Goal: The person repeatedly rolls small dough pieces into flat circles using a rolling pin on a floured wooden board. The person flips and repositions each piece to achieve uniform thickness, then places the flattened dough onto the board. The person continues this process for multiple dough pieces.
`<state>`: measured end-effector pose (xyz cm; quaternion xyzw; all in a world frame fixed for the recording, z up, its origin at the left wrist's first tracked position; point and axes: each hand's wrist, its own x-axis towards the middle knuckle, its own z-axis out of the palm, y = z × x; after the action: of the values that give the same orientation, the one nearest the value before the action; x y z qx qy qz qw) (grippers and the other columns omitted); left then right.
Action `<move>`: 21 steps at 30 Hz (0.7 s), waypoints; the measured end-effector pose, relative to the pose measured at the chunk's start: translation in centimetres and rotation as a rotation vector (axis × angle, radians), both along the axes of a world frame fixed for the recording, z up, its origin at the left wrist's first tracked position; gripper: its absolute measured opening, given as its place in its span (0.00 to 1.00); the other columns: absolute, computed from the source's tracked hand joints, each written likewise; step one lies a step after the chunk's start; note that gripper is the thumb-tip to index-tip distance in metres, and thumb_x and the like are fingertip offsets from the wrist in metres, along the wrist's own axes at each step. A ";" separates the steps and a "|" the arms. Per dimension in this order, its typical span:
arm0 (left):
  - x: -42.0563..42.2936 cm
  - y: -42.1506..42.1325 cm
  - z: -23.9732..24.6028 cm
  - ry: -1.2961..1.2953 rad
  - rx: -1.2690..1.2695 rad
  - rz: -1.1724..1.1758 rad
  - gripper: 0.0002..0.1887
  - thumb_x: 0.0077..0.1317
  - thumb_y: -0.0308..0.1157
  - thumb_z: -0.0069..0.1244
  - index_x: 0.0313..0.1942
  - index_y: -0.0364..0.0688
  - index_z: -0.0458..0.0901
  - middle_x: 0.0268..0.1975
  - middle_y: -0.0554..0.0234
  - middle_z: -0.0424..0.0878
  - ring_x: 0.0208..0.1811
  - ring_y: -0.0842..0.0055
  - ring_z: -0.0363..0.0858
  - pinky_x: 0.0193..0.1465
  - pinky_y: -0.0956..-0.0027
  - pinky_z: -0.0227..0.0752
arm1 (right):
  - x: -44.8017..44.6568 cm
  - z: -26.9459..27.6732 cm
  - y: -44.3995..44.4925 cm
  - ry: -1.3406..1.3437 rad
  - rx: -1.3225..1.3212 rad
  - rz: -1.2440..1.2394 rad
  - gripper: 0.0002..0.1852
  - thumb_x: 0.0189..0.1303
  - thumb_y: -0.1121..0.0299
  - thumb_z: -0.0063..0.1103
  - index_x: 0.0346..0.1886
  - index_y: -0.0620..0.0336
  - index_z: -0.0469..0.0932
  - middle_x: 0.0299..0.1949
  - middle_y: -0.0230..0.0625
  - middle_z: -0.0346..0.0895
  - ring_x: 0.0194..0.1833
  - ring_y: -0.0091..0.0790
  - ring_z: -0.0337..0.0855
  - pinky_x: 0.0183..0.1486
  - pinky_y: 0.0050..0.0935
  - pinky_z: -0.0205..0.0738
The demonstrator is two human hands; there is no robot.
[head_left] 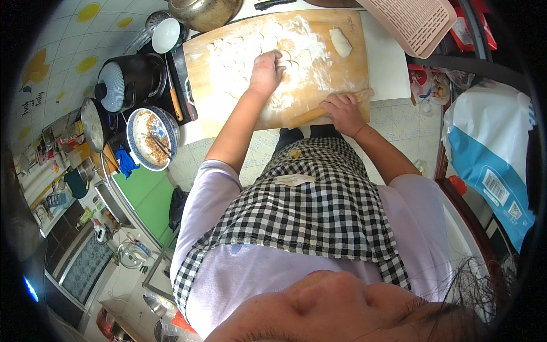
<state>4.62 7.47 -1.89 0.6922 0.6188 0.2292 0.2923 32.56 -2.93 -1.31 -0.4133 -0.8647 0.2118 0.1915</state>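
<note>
My left hand [267, 73] reaches over the floured wooden board [239, 109], its fingers curled down at the flattened rounds of dough [292, 65]. Whether a piece is pinched between the fingertips is hidden. Small lumps of dough [228, 55] lie on the board to the left of that hand, bleached by glare. My right hand [344, 112] is wrapped around a wooden rolling pin [308, 116], which lies slantwise near the board's front right corner. At the board's far right rests a thick log of dough [340, 42].
Left of the board are a bowl of filling [147, 137] with chopsticks, a wooden-handled ladle [176, 104], a lidded black pot [122, 83] and a white bowl [167, 36]. A metal pot [205, 13] stands behind; a pink slotted basket [412, 25] overhangs the right back corner.
</note>
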 end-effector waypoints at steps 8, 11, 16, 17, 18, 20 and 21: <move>1.1 -0.7 1.0 0.104 -0.076 0.140 0.13 0.58 0.29 0.66 0.39 0.37 0.81 0.37 0.51 0.85 0.40 0.57 0.84 0.47 0.59 0.78 | -0.6 -0.4 2.3 -0.065 -0.043 -0.100 0.17 0.57 0.71 0.62 0.51 0.45 0.83 0.48 0.28 0.79 0.54 0.40 0.77 0.61 0.41 0.64; 1.6 -0.8 1.4 -0.002 -0.181 0.198 0.11 0.59 0.29 0.65 0.38 0.37 0.82 0.38 0.51 0.85 0.40 0.58 0.84 0.47 0.59 0.78 | -0.7 0.2 2.3 -0.105 -0.098 -0.033 0.20 0.57 0.73 0.62 0.53 0.42 0.84 0.49 0.27 0.78 0.55 0.38 0.76 0.61 0.41 0.64; 1.0 -0.2 0.9 -0.077 -0.225 0.235 0.09 0.60 0.26 0.62 0.41 0.37 0.84 0.40 0.49 0.85 0.41 0.58 0.85 0.49 0.59 0.79 | -1.1 0.9 1.3 -0.180 -0.244 0.088 0.23 0.58 0.74 0.57 0.56 0.37 0.83 0.47 0.27 0.77 0.55 0.38 0.76 0.58 0.43 0.64; 0.8 -0.1 0.7 -0.058 -0.216 0.190 0.10 0.60 0.25 0.61 0.42 0.37 0.85 0.41 0.49 0.85 0.43 0.58 0.85 0.51 0.60 0.79 | -1.3 0.9 1.2 -0.133 -0.182 0.076 0.24 0.58 0.75 0.57 0.56 0.37 0.83 0.47 0.28 0.76 0.55 0.38 0.76 0.58 0.42 0.64; 0.5 0.1 0.4 -0.043 -0.201 0.142 0.10 0.60 0.25 0.60 0.43 0.37 0.85 0.42 0.48 0.85 0.45 0.58 0.85 0.53 0.60 0.79 | -1.4 0.9 1.1 -0.126 -0.175 0.070 0.25 0.58 0.75 0.56 0.57 0.37 0.83 0.47 0.28 0.76 0.55 0.38 0.76 0.57 0.42 0.64; 0.1 0.2 -0.1 0.001 -0.117 0.039 0.11 0.61 0.25 0.58 0.45 0.36 0.86 0.44 0.46 0.86 0.48 0.57 0.85 0.56 0.60 0.78 | -1.7 0.6 0.9 -0.127 -0.164 0.046 0.26 0.58 0.76 0.56 0.58 0.36 0.83 0.46 0.29 0.76 0.55 0.38 0.76 0.56 0.42 0.64; 0.0 0.3 -0.3 0.031 -0.048 -0.019 0.12 0.61 0.25 0.57 0.45 0.35 0.86 0.45 0.44 0.87 0.49 0.56 0.84 0.58 0.60 0.77 | -1.8 0.5 0.8 -0.136 -0.161 0.026 0.26 0.57 0.76 0.56 0.58 0.37 0.83 0.46 0.29 0.76 0.55 0.38 0.76 0.57 0.42 0.64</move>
<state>4.60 7.72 -2.20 0.6940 0.6221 0.2008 0.3016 30.75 -2.13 -0.81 -0.4295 -0.8613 0.2543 0.0956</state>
